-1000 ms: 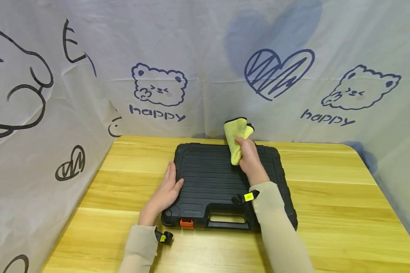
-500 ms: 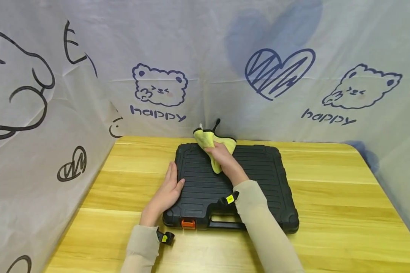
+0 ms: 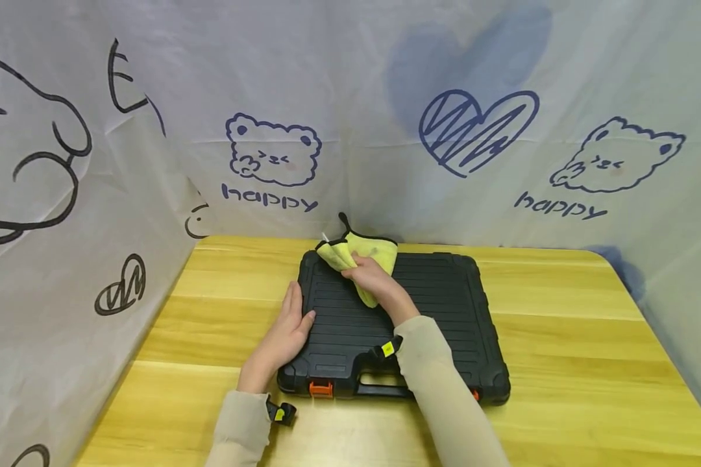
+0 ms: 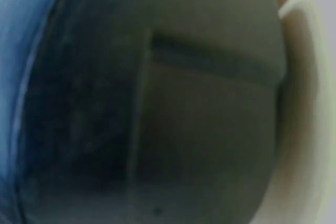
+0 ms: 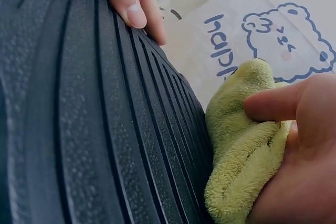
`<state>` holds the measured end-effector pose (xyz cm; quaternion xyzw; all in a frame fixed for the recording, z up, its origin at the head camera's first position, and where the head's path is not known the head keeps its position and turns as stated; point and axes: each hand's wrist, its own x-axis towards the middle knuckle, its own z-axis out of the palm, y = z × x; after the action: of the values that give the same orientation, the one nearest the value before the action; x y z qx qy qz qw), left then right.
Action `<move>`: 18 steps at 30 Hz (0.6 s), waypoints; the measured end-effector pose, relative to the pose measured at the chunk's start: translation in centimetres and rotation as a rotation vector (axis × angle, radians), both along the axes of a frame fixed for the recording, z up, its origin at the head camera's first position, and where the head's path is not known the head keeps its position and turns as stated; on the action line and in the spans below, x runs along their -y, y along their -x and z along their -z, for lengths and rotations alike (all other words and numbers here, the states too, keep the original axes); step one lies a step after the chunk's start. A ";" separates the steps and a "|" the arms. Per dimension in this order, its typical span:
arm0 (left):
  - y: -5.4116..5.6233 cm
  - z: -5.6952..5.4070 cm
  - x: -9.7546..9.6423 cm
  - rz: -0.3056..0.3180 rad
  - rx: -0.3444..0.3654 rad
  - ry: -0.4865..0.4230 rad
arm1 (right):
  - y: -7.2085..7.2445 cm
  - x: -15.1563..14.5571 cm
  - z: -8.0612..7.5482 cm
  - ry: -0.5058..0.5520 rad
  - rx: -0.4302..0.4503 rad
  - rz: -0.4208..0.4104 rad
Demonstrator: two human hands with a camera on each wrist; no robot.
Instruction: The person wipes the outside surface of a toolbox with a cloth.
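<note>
A black ribbed plastic tool case (image 3: 438, 305) lies flat on the table, its handle and orange latches toward me. With fingers straight, my left hand (image 3: 283, 331) rests along the case's left edge, the thumb on the lid. My right hand (image 3: 376, 282) grips a yellow cloth (image 3: 380, 250) with dark edging against the lid's far left part. In the right wrist view, the bunched cloth (image 5: 236, 145) is pinched by thumb and fingers and touches the ribs. The left wrist view is filled by a blurred dark surface of the case (image 4: 205, 124).
The wood-grain table (image 3: 572, 337) extends to both sides of the case. A white curtain (image 3: 362, 104) with printed bears and hearts hangs right behind the table's far edge, and another stretch of it runs along the left side.
My right hand has moved left across the far part of the lid with the cloth, then slightly toward me. The left hand has stayed at the case's left edge.
</note>
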<state>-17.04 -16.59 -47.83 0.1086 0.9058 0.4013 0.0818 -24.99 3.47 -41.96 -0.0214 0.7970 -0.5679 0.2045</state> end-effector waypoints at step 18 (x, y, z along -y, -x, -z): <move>-0.1 0.0 -0.1 0.003 -0.006 -0.024 | -0.1 -0.1 -0.5 -0.056 -0.058 -0.070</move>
<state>-16.92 -16.46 -47.82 0.1123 0.9009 0.4118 0.0783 -24.88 3.52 -41.46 -0.0602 0.8170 -0.5369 0.2015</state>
